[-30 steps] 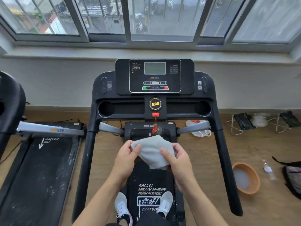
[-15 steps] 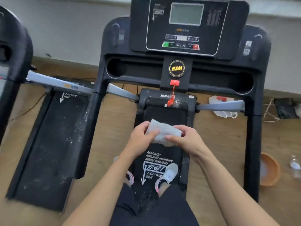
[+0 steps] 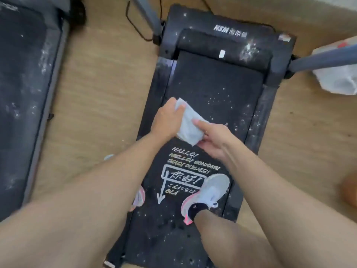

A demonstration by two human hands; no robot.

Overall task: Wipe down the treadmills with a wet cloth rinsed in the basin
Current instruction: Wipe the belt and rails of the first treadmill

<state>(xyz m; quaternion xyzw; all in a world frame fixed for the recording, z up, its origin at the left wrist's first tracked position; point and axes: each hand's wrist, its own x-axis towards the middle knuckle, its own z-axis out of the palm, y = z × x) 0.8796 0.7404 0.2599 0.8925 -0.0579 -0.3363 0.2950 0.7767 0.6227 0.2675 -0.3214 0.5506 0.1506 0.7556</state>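
1. The cloth, white and folded into a thick wad, sits between both hands over the middle of the belt of the treadmill. Whether it touches the belt cannot be told.
2. The left hand grips the far end of the cloth, with its fingers curled round that end and the thumb on top.
3. The right hand pinches the near end, with the thumb on the upper face and the other fingers pressed together underneath.
4. Below the fingers, the black belt is dusted with white specks. Just nearer than the fingers it carries white printed greetings and an arrow.
5. Nearer still, a white and pink shoe stands on the belt to the right of the print. The other shoe is mostly hidden behind the left forearm, and both forearms cover much of the near belt.
6. Beyond the fingers, the motor cover bears a white logo and a thick splash of white dust at its right end.
7. Right of the fingers, a grey handrail crosses above a white plastic bag lying on the wooden floor.
8. Left of the fingers, across a strip of floor, lies a second treadmill, also speckled white. A black cable trails beyond it.
9. Well to the right of the fingers, the orange-brown basin is blurred and cut by the frame edge.
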